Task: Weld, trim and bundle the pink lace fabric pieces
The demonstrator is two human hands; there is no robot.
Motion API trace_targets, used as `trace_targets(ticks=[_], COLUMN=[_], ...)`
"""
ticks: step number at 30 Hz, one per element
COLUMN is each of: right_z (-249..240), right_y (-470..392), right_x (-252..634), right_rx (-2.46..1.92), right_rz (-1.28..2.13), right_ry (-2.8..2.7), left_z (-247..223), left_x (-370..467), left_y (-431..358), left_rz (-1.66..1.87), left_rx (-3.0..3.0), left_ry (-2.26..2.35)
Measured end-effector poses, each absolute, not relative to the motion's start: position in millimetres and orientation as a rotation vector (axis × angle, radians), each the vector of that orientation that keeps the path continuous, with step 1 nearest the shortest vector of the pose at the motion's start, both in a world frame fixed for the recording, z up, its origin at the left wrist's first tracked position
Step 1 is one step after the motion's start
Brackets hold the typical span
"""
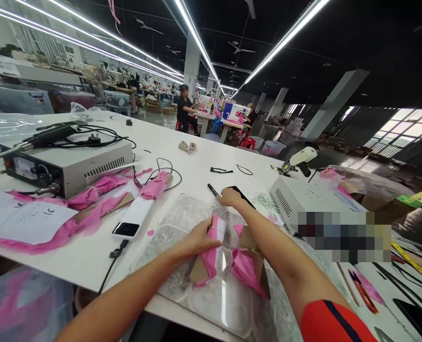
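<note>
standing by the white bench point(154, 142), noting the work on the clear plastic mat point(175, 221). left hand point(198, 237): thumb and fingers closed about a pink fabric bundle point(209, 263), which has a white strip along its length and brown cardboard at its near end. bundle lies slantwise over the middle of the mat; whether it bears on the mat or is slightly raised, cannot tell. right hand point(228, 196): arm stretched past the bundle, fingers curled down at the near end of a black pen point(213, 190); whether they pinch it or merely touch it, cannot tell. a dark flat slab point(244, 195) lies just beside that hand. second pink bundle point(246, 268), also with cardboard, sits right of the first, apart from it, partly behind the right forearm. to the left, a white device with a dark display point(127, 229) and a handwritten sheet point(25, 216) on more pink fabric; behind these, a grey metal control box point(100, 166) with cable piled on top. step in hand, as i judge it: left steadies the bundle while right gets at the pen. next move would call for a sure pinch on the barrel, clear of the slab, with the bundle kept still.
</note>
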State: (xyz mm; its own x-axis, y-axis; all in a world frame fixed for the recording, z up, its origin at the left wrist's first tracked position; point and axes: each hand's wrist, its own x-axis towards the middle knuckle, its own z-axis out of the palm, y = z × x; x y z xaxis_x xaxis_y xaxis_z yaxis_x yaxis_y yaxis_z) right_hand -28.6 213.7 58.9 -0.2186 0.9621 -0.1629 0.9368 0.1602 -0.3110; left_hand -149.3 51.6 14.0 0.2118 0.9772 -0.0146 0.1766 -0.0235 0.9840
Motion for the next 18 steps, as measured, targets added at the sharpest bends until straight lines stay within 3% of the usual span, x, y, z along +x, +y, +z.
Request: trace_targets(ticks=[4, 10, 18], right_z=[52.3, 73.2, 71.8], right_y=[223.3, 175.4, 65.8], right_x=[-35.8, -12.3, 32.8], right_rx=[-1.927, -1.549, -0.894], right_rz=[0.738, 1.199, 2.054], right_ry=[-2.293, -2.229, -1.755], left_z=[7.2, 19.6, 68.8], left_x=[-152.4, -162.8, -154.6], left_y=[56.0, 64.4, 44.2], left_rz=[0.931, 1.278, 1.312], left_rx=[1.668, 1.398, 0.825], left_ry=[1.451, 1.507, 0.718])
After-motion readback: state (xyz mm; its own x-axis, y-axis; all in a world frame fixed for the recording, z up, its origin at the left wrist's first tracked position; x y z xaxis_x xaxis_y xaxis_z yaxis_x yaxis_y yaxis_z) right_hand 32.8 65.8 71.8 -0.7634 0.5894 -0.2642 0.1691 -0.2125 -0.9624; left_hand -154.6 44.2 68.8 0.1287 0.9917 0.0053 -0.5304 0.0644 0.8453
